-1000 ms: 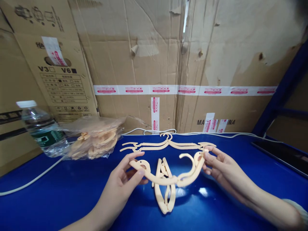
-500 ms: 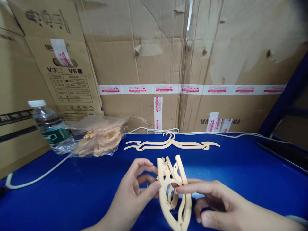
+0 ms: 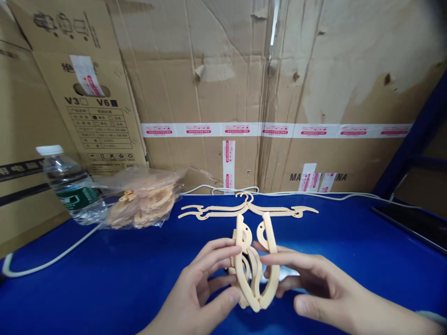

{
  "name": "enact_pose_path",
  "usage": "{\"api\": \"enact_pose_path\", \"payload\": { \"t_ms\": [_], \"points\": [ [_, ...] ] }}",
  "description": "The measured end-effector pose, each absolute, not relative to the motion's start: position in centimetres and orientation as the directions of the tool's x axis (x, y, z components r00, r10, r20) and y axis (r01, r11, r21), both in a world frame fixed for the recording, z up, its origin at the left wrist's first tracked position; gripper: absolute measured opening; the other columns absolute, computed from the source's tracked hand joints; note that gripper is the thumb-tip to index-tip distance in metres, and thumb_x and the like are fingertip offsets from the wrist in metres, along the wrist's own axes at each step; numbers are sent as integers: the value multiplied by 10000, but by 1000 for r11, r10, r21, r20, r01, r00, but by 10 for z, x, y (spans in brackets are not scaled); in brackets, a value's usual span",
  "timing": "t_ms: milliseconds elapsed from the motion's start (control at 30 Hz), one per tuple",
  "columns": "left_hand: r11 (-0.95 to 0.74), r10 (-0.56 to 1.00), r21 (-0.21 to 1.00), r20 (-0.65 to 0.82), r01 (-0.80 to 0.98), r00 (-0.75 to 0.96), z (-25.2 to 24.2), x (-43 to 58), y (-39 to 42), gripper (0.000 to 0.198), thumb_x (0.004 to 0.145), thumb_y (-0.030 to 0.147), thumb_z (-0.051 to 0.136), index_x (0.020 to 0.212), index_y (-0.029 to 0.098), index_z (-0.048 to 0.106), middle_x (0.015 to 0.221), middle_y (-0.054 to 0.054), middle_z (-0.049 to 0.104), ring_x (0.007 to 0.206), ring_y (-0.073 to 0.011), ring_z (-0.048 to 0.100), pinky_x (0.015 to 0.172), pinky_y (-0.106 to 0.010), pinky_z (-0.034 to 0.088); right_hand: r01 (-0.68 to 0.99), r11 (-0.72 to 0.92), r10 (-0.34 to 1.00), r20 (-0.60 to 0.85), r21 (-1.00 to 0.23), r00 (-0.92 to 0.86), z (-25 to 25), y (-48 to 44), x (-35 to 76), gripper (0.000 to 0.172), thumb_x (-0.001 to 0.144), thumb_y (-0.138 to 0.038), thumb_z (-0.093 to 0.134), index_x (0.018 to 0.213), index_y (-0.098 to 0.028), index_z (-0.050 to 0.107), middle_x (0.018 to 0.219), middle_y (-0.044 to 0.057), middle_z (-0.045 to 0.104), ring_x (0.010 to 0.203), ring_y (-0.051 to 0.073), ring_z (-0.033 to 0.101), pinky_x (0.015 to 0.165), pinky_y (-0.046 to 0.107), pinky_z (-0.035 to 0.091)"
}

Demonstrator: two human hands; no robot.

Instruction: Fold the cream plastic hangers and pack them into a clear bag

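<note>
A cream folding clothes hanger [image 3: 273,277] stands folded between my hands, its two arms pointing up and its curved joint near the bottom. My left hand [image 3: 206,284] is closed around the left arm, with its fingertips over the front. On the other side, my right hand [image 3: 317,284] grips the right arm between its fingers, the index finger lying across it; the thumb is spread away. The hanger's hook cannot be made out clearly. Behind it, unfolded cream hangers [image 3: 223,214] lie together on the blue table [image 3: 104,288].
A clear plastic bag [image 3: 153,200] of folded hangers lies at the back left, beside a water bottle [image 3: 71,186]. A white cable [image 3: 45,267] runs along the table. Cardboard sheets [image 3: 195,93] wall the back; a dark flat object [image 3: 412,228] lies at right.
The folded hanger has turned and moved up and away from me; its arms now face me more evenly. My left fingers have shifted onto its front.
</note>
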State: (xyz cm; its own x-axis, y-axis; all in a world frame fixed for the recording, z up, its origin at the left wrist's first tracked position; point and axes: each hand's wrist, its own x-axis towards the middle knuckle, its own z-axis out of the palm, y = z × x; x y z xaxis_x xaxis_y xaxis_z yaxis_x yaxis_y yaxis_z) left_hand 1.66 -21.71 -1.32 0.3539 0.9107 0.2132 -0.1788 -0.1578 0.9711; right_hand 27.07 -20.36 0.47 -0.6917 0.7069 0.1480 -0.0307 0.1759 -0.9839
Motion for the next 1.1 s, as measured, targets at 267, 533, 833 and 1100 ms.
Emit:
{"api": "enact_pose_path", "payload": {
  "t_ms": [267, 533, 833, 1100],
  "points": [
    [-312, 848, 949, 259, 41, 462, -4, 9, -225, 530, 770, 278, 748, 1279, 322, 607, 1445, -77, 473, 1358, -344, 395, 1089, -518, 373, 171, 280, 680, 69, -945, -730, 8, -207, 277, 348, 920, -407, 616, 1266, -378, 595, 1264, 54, 613, 999, 245, 637, 878, 430, 542],
    [-714, 690, 593, 504, 373, 519, -12, -3, -220, 539, 854, 168, 599, 1365, 299, 485, 1501, -71, 407, 1386, -293, 362, 1120, -495, 324, 406, 324, 848, 72, -855, -526, 12, -200, 289, 456, 930, -497, 554, 1354, -326, 547, 1409, 68, 517, 1261, 309, 501, 1037, 463, 443],
    [-894, 350, -73, 502, 442, 791, -62, -3, -207, 362, 988, 209, 444, 1344, 254, 493, 1445, -37, 494, 1364, -266, 400, 1096, -447, 375, 729, 586, 781, 4, -354, -625, 13, -195, 290, 653, 926, -575, 472, 1482, -250, 365, 1504, 123, 372, 1370, 428, 296, 1056, 673, 302],
    [-890, 360, -174, 302, 423, 883, -36, -1, -212, 349, 974, 252, 481, 1312, 183, 530, 1415, -99, 509, 1243, -327, 535, 956, -424, 512, 660, 713, 695, 119, -236, -709, 4, -191, 280, 652, 941, -567, 473, 1482, -221, 366, 1261, 172, 584, 1133, 379, 561, 957, 628, 440]
  ]
}}
